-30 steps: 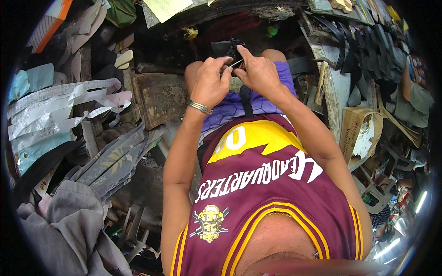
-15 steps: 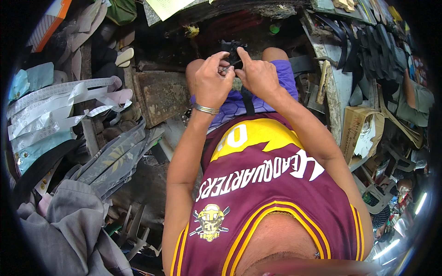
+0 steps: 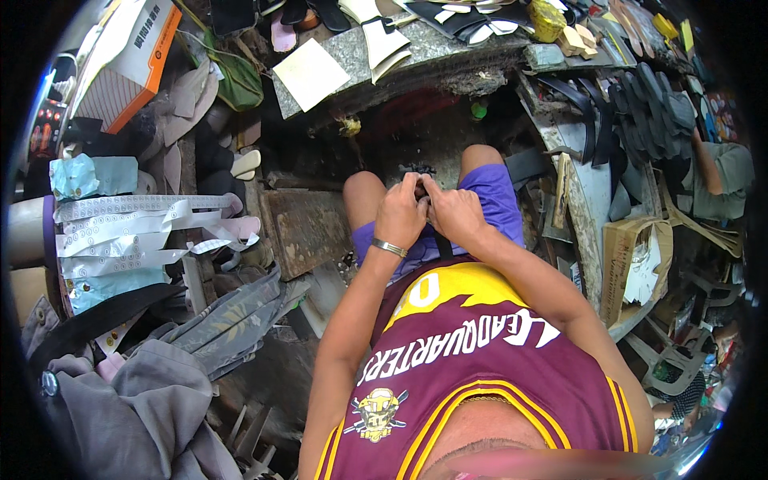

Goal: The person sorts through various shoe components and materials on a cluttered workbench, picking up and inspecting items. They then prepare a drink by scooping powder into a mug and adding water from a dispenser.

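Note:
Between my knees, my two hands meet fingertip to fingertip over my purple shorts (image 3: 492, 200). My left hand (image 3: 400, 214), with a metal band at its wrist, is closed, thumb and fingers pinched together. Against it presses my right hand (image 3: 454, 211), its fingers also bent and closed. A small dark thing shows in the gap between the fingers, mostly covered, and I cannot make out its kind. Just past the fingertips is a dark, ragged clump (image 3: 416, 170), too dim to name.
Ahead stands a worn bench (image 3: 352, 50) with a pale yellow sheet (image 3: 310, 75) and cut pieces. Strips of white printed material (image 3: 120, 228) and grey cloth (image 3: 152, 400) lie left. An open cardboard box (image 3: 636, 268) stands right, where another person's arm (image 3: 708, 168) shows.
The view has tilted up, bringing more of the bench into sight. My hands have drawn closer together, and my right index finger, stretched out before, is now bent in toward the left hand.

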Tool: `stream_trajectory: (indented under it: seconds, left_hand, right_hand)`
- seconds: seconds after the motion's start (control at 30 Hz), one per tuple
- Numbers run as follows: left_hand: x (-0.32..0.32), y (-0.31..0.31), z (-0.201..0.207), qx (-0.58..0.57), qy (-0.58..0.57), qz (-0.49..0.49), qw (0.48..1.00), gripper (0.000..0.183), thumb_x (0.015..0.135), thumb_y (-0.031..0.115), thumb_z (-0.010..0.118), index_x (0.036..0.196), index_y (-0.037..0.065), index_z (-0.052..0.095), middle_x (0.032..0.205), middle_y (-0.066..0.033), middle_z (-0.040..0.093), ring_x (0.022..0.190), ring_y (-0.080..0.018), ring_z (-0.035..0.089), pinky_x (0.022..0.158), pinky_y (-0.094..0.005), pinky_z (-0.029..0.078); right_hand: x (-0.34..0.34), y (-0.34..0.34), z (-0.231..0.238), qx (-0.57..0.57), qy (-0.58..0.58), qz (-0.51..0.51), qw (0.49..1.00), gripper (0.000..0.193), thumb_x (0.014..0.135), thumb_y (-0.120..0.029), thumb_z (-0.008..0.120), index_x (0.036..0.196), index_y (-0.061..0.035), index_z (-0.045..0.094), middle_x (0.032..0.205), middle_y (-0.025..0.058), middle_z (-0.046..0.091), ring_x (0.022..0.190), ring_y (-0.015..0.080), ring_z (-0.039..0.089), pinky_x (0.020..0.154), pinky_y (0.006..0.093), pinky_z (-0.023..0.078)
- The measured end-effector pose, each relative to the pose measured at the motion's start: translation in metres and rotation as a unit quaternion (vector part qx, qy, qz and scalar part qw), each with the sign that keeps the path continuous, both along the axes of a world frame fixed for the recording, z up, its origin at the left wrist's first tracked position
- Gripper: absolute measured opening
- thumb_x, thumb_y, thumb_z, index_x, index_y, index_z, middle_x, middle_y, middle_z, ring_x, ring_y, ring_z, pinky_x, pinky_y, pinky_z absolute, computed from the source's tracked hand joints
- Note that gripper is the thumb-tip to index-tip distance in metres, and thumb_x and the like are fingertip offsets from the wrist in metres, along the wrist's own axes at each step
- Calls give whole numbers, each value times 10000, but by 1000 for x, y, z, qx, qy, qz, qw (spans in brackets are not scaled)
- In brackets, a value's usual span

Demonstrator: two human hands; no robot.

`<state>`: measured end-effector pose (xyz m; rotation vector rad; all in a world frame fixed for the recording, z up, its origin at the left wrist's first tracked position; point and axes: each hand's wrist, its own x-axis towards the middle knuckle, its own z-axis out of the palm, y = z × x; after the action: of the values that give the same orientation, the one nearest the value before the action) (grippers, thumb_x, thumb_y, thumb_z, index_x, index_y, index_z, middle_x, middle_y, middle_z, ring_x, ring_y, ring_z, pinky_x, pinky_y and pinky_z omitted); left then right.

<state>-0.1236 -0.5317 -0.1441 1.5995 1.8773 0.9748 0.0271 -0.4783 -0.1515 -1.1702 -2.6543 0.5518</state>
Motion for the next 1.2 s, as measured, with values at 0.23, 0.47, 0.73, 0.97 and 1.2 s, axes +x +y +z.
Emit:
stream_trajectory:
  seconds: [0.23, 0.47, 0.73, 0.97, 1.2]
  left_hand:
    - [5, -14, 5, -21, -70, -13, 997, 531, 821, 11, 763, 1314, 32, 569, 1139, -208, 690, 1030, -391, 698, 858, -456, 573]
    - [10, -35, -9, -4, 80, -75, 994, 870, 763, 142, 842, 1508, -1, 416, 1496, -262, 495, 1316, -452, 552, 1104, -478, 463]
    - [41, -31, -35, -48, -198, -53, 978, 309, 857, 84, 727, 1148, 6, 655, 984, -227, 736, 928, -446, 710, 814, -462, 564]
    - [45, -4, -6, 6, -209, -32, 977, 222, 872, 7, 727, 1091, 2, 690, 1101, -162, 706, 1012, -357, 711, 861, -392, 552]
    - [37, 28, 43, -12, -80, -175, 981, 365, 680, -9, 815, 1024, 0, 694, 997, -161, 670, 920, -398, 673, 796, -438, 535]
  right_hand:
    - [16, -3, 20, -42, -33, -7, 999, 592, 909, -216, 725, 1440, -62, 514, 765, 206, 734, 716, 411, 742, 643, 526, 577]
    - [25, -11, 50, -109, 54, 3, 993, 507, 913, -258, 754, 1362, -85, 595, 803, 235, 735, 777, 449, 733, 702, 551, 573]
    - [39, -1, 73, -124, 165, 21, 978, 446, 934, -200, 726, 1353, -102, 607, 947, 206, 742, 823, 438, 723, 735, 543, 568]
    - [76, 21, 82, -171, 273, -41, 946, 822, 841, -236, 864, 1548, -137, 458, 1283, 175, 612, 1022, 369, 695, 877, 459, 576]
    - [88, 32, 41, -236, 241, -24, 941, 1246, 678, -334, 979, 1671, -100, 264, 1578, 201, 478, 1377, 412, 538, 1170, 472, 427]
